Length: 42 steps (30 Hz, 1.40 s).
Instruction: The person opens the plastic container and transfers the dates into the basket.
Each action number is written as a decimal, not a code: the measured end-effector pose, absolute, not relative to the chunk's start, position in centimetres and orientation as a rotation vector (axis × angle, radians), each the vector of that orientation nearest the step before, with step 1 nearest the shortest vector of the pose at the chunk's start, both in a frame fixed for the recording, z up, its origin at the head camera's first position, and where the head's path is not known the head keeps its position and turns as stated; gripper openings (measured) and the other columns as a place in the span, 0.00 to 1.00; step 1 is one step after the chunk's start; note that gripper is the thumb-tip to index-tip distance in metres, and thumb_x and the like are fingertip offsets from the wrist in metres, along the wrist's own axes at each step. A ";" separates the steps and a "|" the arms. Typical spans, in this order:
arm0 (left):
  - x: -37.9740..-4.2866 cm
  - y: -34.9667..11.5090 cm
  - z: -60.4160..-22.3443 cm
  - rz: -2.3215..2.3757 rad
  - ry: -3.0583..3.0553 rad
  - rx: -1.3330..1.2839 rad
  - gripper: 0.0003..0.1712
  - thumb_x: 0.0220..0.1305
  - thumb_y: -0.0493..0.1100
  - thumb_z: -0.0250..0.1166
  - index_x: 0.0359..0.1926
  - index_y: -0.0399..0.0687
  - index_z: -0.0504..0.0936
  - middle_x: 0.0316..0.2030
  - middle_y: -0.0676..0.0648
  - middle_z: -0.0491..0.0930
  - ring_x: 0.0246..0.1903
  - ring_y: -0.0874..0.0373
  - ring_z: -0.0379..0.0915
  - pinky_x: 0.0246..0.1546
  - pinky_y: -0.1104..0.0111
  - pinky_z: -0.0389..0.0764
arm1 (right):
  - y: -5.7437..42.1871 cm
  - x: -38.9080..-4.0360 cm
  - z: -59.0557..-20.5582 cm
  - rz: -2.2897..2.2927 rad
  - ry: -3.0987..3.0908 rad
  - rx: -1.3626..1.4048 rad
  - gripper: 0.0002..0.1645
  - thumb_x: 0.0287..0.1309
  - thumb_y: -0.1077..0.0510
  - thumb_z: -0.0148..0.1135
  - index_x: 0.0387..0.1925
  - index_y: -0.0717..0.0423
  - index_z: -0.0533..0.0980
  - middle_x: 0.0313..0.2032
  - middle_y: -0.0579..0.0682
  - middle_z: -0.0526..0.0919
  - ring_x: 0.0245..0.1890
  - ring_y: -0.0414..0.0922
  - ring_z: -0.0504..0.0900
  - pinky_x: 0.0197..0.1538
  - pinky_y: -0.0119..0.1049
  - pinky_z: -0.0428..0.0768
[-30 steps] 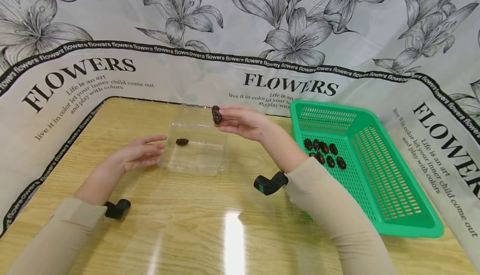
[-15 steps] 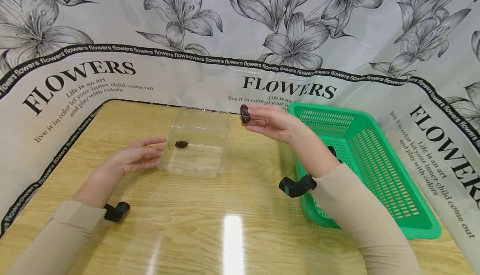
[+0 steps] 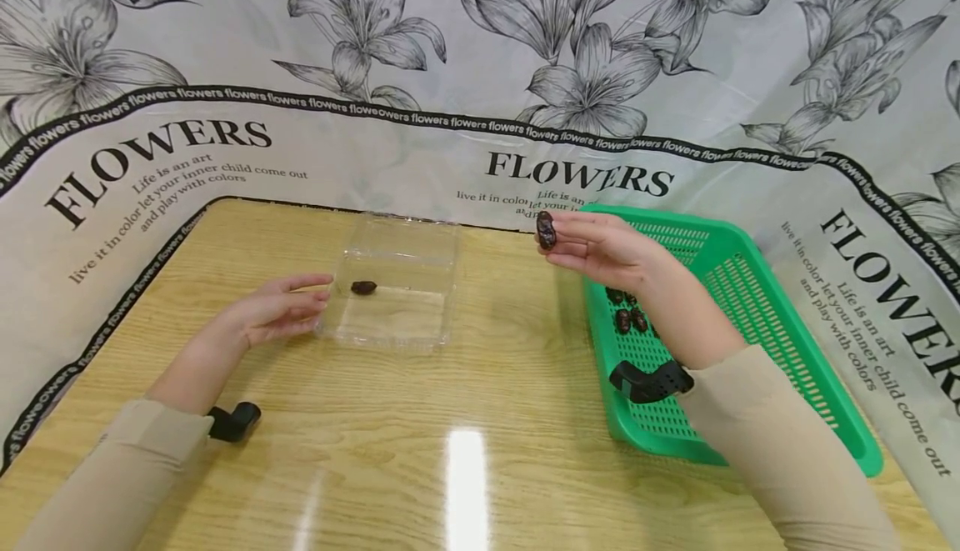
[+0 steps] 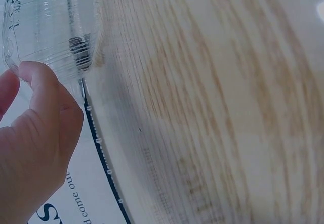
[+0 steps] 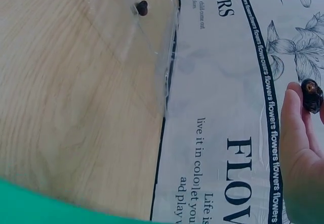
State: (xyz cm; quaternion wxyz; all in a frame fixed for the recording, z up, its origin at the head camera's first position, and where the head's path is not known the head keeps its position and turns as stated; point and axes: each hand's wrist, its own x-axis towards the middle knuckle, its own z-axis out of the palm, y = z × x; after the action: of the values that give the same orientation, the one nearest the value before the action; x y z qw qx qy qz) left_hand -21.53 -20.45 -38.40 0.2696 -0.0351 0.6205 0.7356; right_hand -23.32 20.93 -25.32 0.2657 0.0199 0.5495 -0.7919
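My right hand (image 3: 607,251) pinches a dark brown, glossy date (image 3: 546,231) at its fingertips, raised over the left rim of a green basket (image 3: 652,441). Several more dates (image 3: 624,321) lie on the basket floor, partly hidden by my right forearm. At the left stands a clear plastic box (image 3: 397,318) with a single date (image 3: 363,288) inside. My left hand (image 3: 273,313) has its fingers lightly extended against the box's left side. In the left wrist view, its fingertips are right at the edge of the box (image 4: 48,37).
A wood-grain table (image 3: 375,418) bears the box and the basket. Behind it hangs a white cloth (image 3: 420,151) printed with flowers and lettering. Black wrist cameras (image 3: 648,382) sit on both wrists.
My right hand has moved right with its date, from above the clear box to the basket's left rim. My left hand, the box and the date inside stay put.
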 end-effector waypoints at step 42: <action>-21.3 -20.3 -38.3 2.011 1.640 -0.074 0.40 0.63 0.29 0.55 0.71 0.35 0.44 0.48 0.45 0.66 0.35 0.65 0.74 0.35 0.77 0.79 | 35.3 -22.5 -32.3 -1.845 1.695 0.101 0.18 0.65 0.68 0.49 0.43 0.45 0.79 0.40 0.52 0.77 0.39 0.46 0.80 0.50 0.38 0.79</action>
State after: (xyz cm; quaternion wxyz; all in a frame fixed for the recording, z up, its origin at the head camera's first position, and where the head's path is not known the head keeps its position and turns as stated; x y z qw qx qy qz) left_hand -21.28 -20.27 -38.31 0.2692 -0.0275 0.6084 0.7461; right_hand -22.52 35.29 -32.34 0.3118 0.0381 0.6421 -0.6993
